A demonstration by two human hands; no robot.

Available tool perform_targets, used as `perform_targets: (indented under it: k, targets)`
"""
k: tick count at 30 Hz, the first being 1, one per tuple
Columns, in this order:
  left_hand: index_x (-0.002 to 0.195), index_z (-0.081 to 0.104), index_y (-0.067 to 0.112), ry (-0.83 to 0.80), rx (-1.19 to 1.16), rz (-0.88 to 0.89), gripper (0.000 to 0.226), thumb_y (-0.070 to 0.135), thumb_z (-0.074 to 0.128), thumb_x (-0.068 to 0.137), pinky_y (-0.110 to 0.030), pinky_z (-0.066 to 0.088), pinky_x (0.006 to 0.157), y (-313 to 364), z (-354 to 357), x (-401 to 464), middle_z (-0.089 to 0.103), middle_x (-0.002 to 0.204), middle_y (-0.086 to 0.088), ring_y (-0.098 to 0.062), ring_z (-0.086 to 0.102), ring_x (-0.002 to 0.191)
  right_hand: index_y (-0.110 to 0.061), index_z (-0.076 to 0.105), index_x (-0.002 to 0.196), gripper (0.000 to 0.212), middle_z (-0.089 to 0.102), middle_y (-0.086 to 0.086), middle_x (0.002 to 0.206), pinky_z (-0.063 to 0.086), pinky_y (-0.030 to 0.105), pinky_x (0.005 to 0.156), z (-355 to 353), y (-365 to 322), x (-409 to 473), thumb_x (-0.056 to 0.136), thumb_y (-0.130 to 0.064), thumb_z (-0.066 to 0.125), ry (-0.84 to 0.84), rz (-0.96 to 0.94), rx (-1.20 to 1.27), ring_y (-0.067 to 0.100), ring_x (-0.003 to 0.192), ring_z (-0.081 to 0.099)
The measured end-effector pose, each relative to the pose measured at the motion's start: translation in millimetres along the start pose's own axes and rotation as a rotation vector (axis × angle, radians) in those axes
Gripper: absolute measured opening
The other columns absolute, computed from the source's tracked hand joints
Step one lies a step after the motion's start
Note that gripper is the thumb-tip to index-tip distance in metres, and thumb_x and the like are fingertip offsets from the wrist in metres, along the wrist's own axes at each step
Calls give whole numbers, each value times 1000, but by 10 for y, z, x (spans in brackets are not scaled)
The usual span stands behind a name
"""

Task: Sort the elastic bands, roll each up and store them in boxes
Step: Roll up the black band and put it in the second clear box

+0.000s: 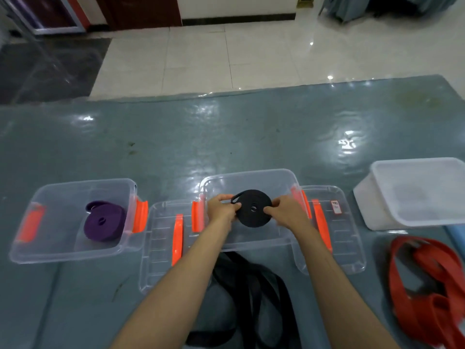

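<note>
Black roll is gripped between left hand and right hand, one pinching each side, over the clear box at the desk's near edge.

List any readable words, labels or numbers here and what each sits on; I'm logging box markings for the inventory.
Only one text shows: a small white sticker with a red border on the clear lid right of the middle box. Its dark print is too small and blurred to read.
</note>
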State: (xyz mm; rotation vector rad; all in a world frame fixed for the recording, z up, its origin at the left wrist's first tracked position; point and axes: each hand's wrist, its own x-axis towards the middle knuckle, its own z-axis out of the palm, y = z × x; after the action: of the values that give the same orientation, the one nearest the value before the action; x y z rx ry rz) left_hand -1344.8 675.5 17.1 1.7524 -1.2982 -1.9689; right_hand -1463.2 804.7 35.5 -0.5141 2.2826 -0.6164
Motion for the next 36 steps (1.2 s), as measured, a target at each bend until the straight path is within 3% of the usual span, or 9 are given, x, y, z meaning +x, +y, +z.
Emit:
perform_targets:
  k: [5, 12, 15, 22, 25, 27, 30, 33, 36]
  targets:
    - [116, 74, 3, 96, 63, -41, 36, -16, 75, 85, -54, 62, 92, -156, 80, 326, 74, 115, -29, -43, 73, 107, 2, 72, 95, 25, 72, 19, 91, 62, 49, 85, 112, 30, 262, 93, -23, 71, -107, 82, -10, 31, 80, 67]
    - [113, 77, 2, 151, 161, 5, 33, -13, 78, 83, -46, 60, 99, -293, 157, 598, 76, 115, -22, -35, 73, 108, -8, 60, 90, 27, 62, 8, 84, 63, 44, 77, 259, 131, 415, 94, -32, 71, -198, 146, -6, 25, 72, 63]
    - [112, 76, 0, 139, 181, 0, 32, -14, 78, 83, -41, 60, 97, -324, 167, 639, 76, 115, -23, -33, 73, 103, -13, 57, 81, 29, 61, 7, 81, 61, 39, 68, 292, 165, 428, 97, -33, 70, -230, 162, -35, 23, 70, 62]
    - [111, 77, 4, 181, 283, 36, 30, -4, 84, 83, -31, 58, 92, -325, 206, 677, 76, 116, -18, -32, 73, 107, -12, 56, 78, 30, 60, 7, 76, 56, 36, 66, 302, 132, 443, 96, -32, 70, -227, 157, -29, 22, 67, 60]
    - [110, 76, 3, 236, 363, 81, 29, 5, 87, 83, -23, 47, 82, -301, 186, 621, 76, 114, -16, -30, 72, 108, -13, 55, 76, 30, 58, 4, 73, 41, 30, 55, 280, 86, 365, 95, -30, 69, -184, 107, -98, 19, 63, 55]
    - [110, 76, 2, 199, 467, 107, 28, 11, 86, 86, -25, 47, 81, -234, 172, 569, 76, 113, -16, -31, 72, 110, -11, 55, 86, 26, 59, 6, 83, 37, 32, 59, 238, 35, 253, 96, -31, 68, -138, 43, -151, 24, 76, 58]
    - [119, 68, -3, 79, 686, 110, 35, 16, 77, 91, -35, 52, 85, -91, 145, 422, 73, 122, -20, -35, 69, 116, -8, 65, 97, 19, 66, 13, 96, 48, 36, 77, 106, -53, -21, 98, -27, 67, -7, -148, -139, 32, 94, 63]
    - [127, 61, -1, 7, 839, 197, 40, 21, 71, 95, -34, 49, 87, 51, 71, 142, 67, 133, -21, -37, 65, 123, -2, 71, 122, 28, 76, 16, 113, 53, 46, 97, -45, -83, -432, 99, -18, 68, 125, -326, -22, 32, 107, 69]
    - [134, 62, 0, -52, 910, 398, 41, 21, 67, 99, -35, 49, 97, 146, -81, -269, 68, 132, -20, -36, 64, 124, -7, 73, 122, 24, 77, 10, 112, 56, 43, 97, -120, -1, -873, 98, -10, 69, 248, -465, 69, 25, 105, 71]
